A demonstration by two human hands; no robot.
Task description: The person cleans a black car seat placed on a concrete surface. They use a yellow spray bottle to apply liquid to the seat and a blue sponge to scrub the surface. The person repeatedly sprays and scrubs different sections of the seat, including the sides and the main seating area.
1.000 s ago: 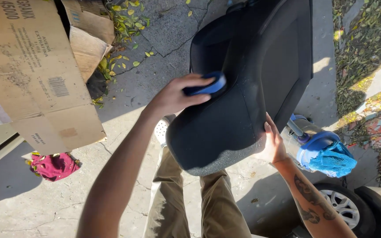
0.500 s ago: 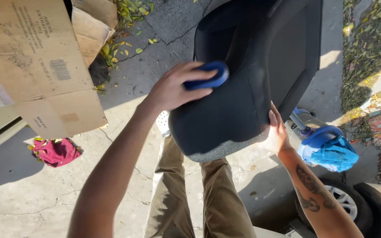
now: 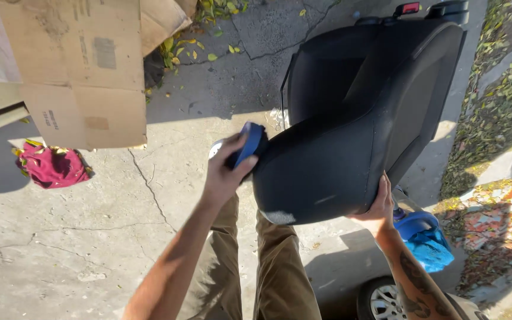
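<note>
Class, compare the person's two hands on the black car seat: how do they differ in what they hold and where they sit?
The left hand grips a blue pad against the black car seat's left edge; the right hand holds nothing, bracing the seat's lower right edge. The left forearm is bare; the right is tattooed. Both touch the seat.

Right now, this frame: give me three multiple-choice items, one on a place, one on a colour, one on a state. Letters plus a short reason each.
1. Where does the crumpled red cloth lie?
A. on the seat
B. on the concrete below the cardboard box
C. in the right hand

2. What colour is the pad in the left hand?
A. blue
B. yellow
C. white

3. What is the right hand doing?
A. hanging free
B. gripping a bottle
C. pressed against the edge of the black car seat

Answers: 1 B, the cloth sits on the ground under the box's lower edge. 2 A, the pad's rim shows blue. 3 C, the fingers spread flat on the seat's right edge.
</note>
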